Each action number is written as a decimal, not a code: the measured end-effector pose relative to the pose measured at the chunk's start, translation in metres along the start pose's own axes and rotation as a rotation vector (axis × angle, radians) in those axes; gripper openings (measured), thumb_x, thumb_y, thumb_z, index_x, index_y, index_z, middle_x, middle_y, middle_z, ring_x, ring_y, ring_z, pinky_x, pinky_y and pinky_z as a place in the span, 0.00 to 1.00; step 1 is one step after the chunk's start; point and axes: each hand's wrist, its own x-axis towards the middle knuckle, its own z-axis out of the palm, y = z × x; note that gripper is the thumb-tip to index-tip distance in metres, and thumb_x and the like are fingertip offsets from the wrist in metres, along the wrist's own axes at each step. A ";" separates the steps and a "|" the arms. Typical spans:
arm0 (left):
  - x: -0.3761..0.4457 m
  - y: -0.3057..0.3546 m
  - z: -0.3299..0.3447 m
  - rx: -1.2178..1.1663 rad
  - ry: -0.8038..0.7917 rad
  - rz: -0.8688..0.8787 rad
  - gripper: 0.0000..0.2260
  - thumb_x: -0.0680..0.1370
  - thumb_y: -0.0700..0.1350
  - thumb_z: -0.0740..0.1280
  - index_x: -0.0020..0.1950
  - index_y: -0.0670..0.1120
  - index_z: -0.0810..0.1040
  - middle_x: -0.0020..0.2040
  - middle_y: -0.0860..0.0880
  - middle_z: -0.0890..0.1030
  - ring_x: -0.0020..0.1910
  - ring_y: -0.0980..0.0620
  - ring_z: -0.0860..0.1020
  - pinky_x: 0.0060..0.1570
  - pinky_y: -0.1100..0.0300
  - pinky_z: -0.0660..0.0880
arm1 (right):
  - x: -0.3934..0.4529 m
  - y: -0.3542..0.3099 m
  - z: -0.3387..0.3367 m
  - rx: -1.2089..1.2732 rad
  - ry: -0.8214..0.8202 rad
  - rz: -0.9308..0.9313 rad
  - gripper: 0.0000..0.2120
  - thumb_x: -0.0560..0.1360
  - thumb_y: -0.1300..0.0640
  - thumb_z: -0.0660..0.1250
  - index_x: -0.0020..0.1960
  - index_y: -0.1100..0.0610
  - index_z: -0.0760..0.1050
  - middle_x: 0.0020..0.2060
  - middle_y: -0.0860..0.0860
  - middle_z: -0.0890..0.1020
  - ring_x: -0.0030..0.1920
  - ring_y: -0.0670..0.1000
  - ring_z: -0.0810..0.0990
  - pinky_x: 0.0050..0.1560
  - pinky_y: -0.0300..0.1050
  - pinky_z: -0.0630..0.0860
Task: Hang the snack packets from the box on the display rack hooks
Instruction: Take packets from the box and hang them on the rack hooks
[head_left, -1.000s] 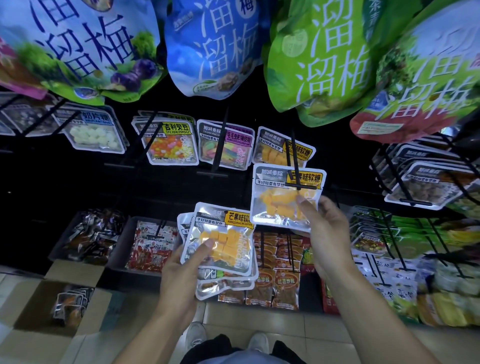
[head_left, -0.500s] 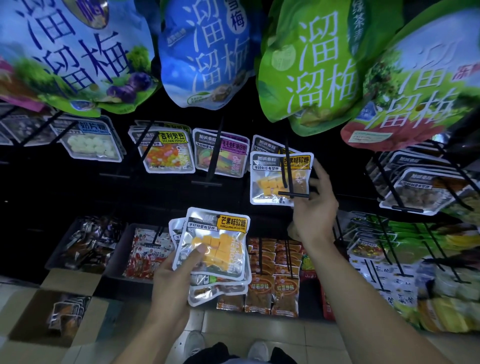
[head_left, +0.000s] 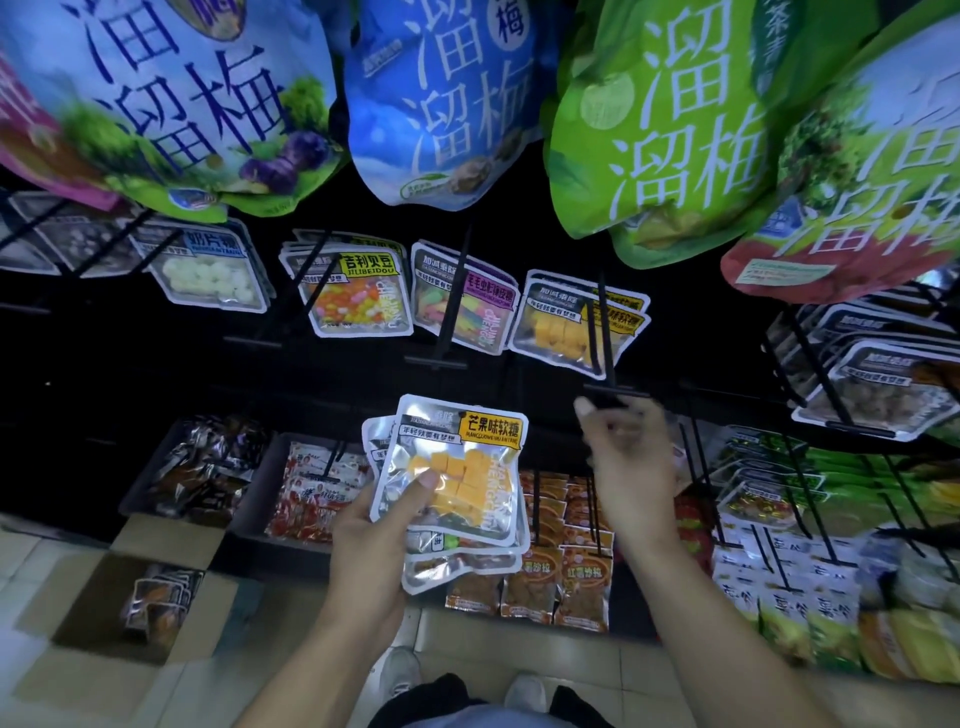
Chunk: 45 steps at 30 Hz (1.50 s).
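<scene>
In front of the rack, at centre, the left hand (head_left: 374, 525) gripped a fanned stack of snack packets (head_left: 457, 478), thumb pressed flat on the top one: glossy silver foil pouches with rounded corners, a clear window showing orange cubes and a yellow label. To its right, apart from the stack, the right hand (head_left: 626, 457) hung empty, fingers loosely curled and blurred, just below the tip of a thin black wire hook (head_left: 605, 338). On that hook hung matching packets (head_left: 571, 325), crinkled and overlapping. Dark open space separated the hook row from the trays below. Large matte pouches (head_left: 654, 130) overhung the top edge. At lower left, on the tiled floor, an open cardboard box (head_left: 140, 597) held more foil packets.
</scene>
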 end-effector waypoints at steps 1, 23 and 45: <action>0.001 -0.001 0.000 -0.007 0.005 -0.005 0.10 0.74 0.42 0.75 0.55 0.46 0.81 0.39 0.48 0.88 0.35 0.49 0.87 0.28 0.58 0.81 | -0.014 0.000 0.002 -0.031 -0.092 0.057 0.20 0.74 0.36 0.70 0.61 0.43 0.75 0.53 0.50 0.83 0.45 0.43 0.82 0.44 0.42 0.78; 0.012 -0.016 -0.009 0.118 -0.084 -0.062 0.21 0.68 0.40 0.78 0.60 0.44 0.82 0.51 0.45 0.88 0.52 0.45 0.87 0.55 0.47 0.82 | -0.033 -0.017 -0.015 0.235 0.040 0.099 0.04 0.80 0.62 0.69 0.49 0.53 0.77 0.40 0.42 0.86 0.45 0.35 0.83 0.51 0.36 0.71; 0.018 -0.017 -0.017 0.118 -0.009 -0.052 0.19 0.73 0.36 0.76 0.63 0.42 0.79 0.51 0.43 0.88 0.44 0.46 0.88 0.32 0.60 0.82 | -0.032 -0.026 -0.035 0.226 0.186 -0.083 0.07 0.79 0.58 0.70 0.55 0.49 0.80 0.43 0.37 0.87 0.53 0.39 0.85 0.60 0.42 0.75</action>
